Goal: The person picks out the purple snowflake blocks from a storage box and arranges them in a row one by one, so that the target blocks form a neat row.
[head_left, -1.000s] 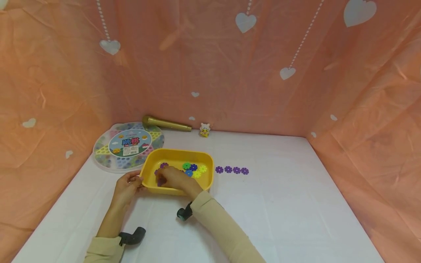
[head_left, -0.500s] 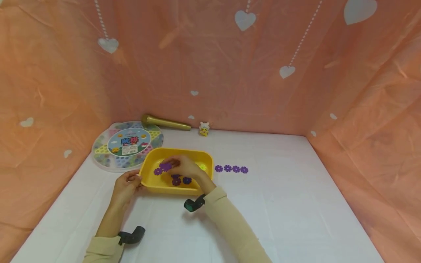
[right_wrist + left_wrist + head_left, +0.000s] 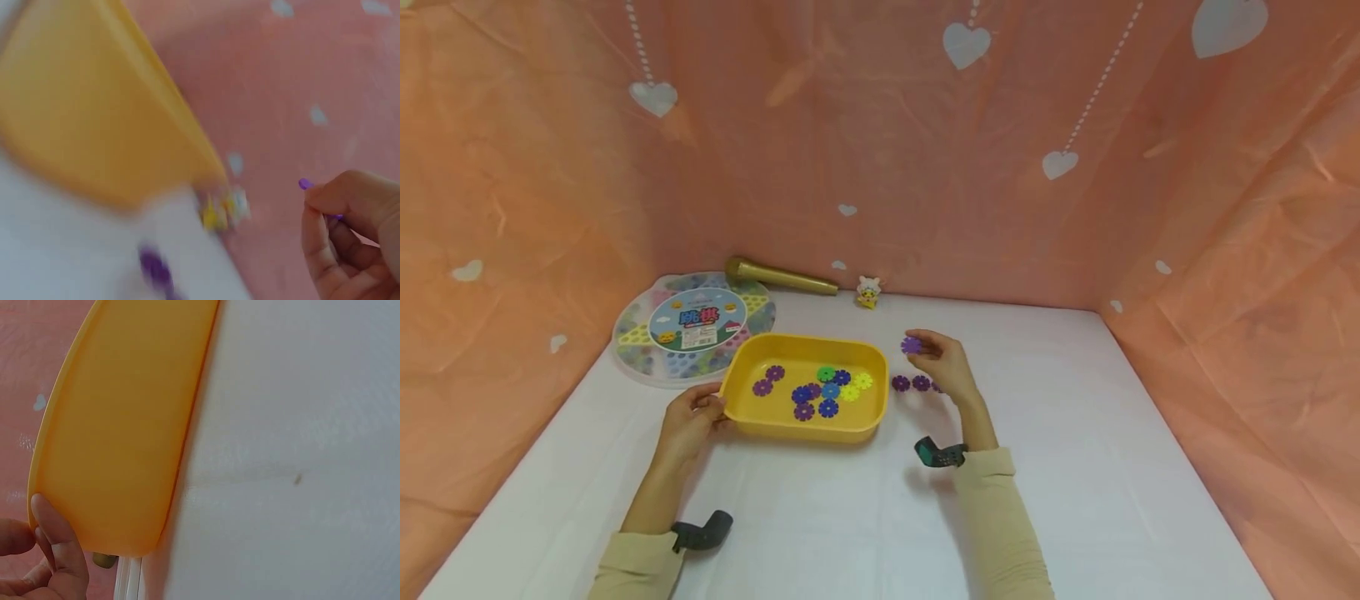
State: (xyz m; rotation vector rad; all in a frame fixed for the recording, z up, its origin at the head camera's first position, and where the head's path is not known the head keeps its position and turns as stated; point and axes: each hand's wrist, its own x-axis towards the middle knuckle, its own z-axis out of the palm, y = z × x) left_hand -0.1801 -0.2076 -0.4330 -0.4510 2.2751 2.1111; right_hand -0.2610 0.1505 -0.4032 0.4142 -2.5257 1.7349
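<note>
My left hand [image 3: 691, 421] pinches the left rim of a yellow plastic tub [image 3: 820, 429]; in the left wrist view its thumb and fingers [image 3: 56, 531] close on the rim. Several flower-shaped plastic discs lie inside: purple [image 3: 763, 387], blue [image 3: 830, 390], green [image 3: 826, 374] and yellow [image 3: 850, 392]. Between thumb and fingertips my right hand [image 3: 946, 367] holds a purple snowflake disc [image 3: 911, 345], raised just right of the tub. A row of purple discs [image 3: 901, 383] lies on the table below that hand, its right end hidden by the hand.
A round Chinese checkers box [image 3: 696, 325] lies at the back left, with a gold toy microphone [image 3: 782, 277] behind it. A small white and yellow figurine [image 3: 868, 292] stands at the back. White cloth covers the table [image 3: 1075, 433]; pink curtains [image 3: 880, 150] hang around it.
My right hand has taken a purple disc out of the tub and carried it right, above the row on the table. The left hand has stayed at the tub's rim.
</note>
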